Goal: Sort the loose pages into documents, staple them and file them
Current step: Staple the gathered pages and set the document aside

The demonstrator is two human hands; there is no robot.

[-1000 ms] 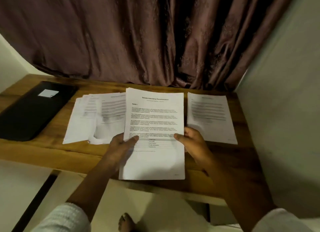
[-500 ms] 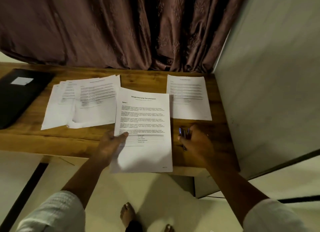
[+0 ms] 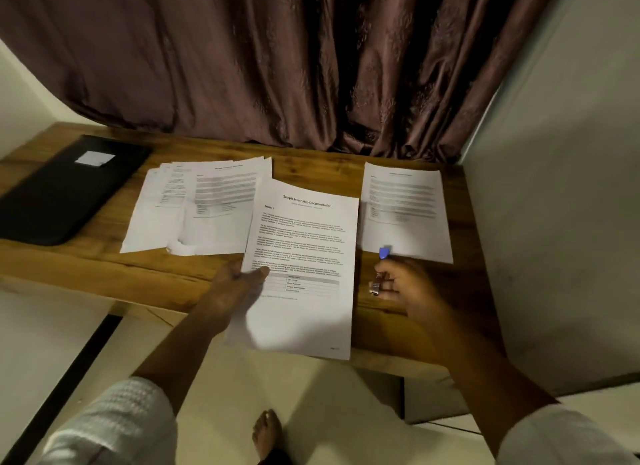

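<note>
Right hand (image 3: 407,286) now grips the small stapler (image 3: 384,254), fingers curled round its metal body, blue end sticking up over the near edge of the right-hand page (image 3: 405,204). A second ago this hand was on the right edge of the document (image 3: 304,253) along with the other one; half a second ago it had dropped to the table (image 3: 76,265) at the stapler. Left hand (image 3: 237,286) keeps its pinch on the document's left edge, thumb on top by the small printed chart, the other fingers underneath and out of sight. The document (headed "Sample Internship Documentation") lies in the middle of the table, turned a little clockwise, its lower part hanging past the near edge. Its top left corner overlaps the spread of loose pages (image 3: 197,208), which sit as they did before, one bottom corner curled. A black folder (image 3: 62,190) with a white label lies at the far left of the table, and a brown curtain (image 3: 277,66) hangs behind
</note>
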